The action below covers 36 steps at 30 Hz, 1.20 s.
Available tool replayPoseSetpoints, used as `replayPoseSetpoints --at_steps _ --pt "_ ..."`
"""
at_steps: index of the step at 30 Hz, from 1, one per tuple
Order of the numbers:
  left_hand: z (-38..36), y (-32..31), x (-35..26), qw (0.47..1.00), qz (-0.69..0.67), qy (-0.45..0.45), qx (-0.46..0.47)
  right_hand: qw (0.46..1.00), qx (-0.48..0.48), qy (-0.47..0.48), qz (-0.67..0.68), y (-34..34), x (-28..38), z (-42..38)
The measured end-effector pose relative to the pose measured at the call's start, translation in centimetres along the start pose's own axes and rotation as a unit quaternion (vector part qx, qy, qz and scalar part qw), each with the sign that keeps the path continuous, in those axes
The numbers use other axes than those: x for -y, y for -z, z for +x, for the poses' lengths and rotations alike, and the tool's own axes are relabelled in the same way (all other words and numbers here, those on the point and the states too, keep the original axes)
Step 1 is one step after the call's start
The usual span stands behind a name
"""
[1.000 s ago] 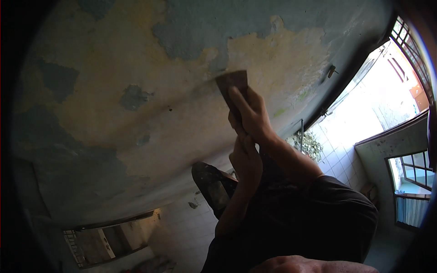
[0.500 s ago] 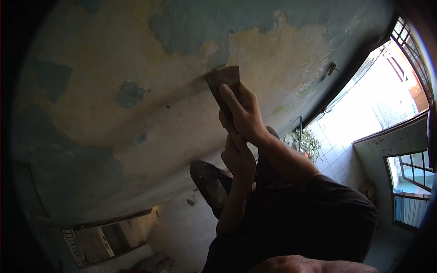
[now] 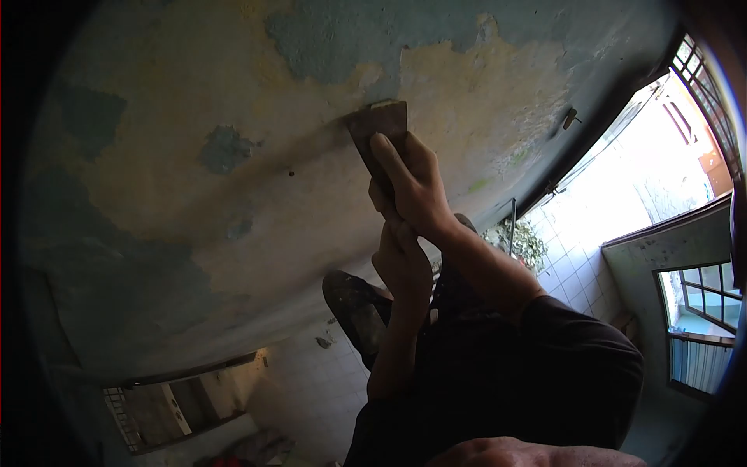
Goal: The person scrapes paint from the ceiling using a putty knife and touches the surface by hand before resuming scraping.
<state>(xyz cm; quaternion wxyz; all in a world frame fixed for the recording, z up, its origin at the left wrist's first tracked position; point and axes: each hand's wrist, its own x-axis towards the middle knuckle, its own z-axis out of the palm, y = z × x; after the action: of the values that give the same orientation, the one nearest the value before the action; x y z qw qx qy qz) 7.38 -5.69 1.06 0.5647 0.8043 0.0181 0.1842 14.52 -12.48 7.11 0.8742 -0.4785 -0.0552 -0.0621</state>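
A wide-bladed scraper (image 3: 379, 121) meets the wall (image 3: 257, 187), whose blue-green paint has come off in large patches, baring yellowish plaster. My right hand (image 3: 416, 183) is closed around the scraper, its thumb lying along the blade. Just below it, my left hand (image 3: 403, 261) is closed at the lower end of the handle, touching the right one. The handle is mostly hidden by my fingers. A pale flake or edge of paint shows at the blade's tip.
Below are my shoe (image 3: 350, 300) and a tiled floor (image 3: 311, 366) with bits of debris. A pile of paint chips (image 3: 527, 247) lies by a thin upright rod (image 3: 513, 222). A bright doorway (image 3: 622, 171) opens at right, near a barred window (image 3: 708, 296).
The scraper and both hands have shifted slightly upward along the wall. A pale strip now shows at the blade's edge. My grip is unchanged.
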Motion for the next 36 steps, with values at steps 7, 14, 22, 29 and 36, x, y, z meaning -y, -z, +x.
replayPoseSetpoints --at_steps 7,14,22,29,36 --pt "0.0 0.0 -0.4 0.999 0.009 0.026 0.029 1.0 0.0 0.011 -0.012 -0.2 0.6 0.2" --pt "0.2 -0.7 0.1 1.0 -0.005 -0.017 0.003 1.0 0.011 0.008 -0.017 0.0 1.0 0.4" --pt "0.6 -0.6 -1.1 1.0 0.015 -0.017 -0.007 1.0 0.005 0.021 -0.017 -0.3 2.0 0.5" --pt "1.5 0.1 -2.6 0.998 0.035 0.006 0.044 0.999 -0.001 0.037 -0.019 0.1 1.8 0.9" --pt "-1.5 -1.2 -0.8 1.0 0.011 -0.004 0.012 1.0 0.01 -0.009 -0.019 1.2 1.0 -0.8"
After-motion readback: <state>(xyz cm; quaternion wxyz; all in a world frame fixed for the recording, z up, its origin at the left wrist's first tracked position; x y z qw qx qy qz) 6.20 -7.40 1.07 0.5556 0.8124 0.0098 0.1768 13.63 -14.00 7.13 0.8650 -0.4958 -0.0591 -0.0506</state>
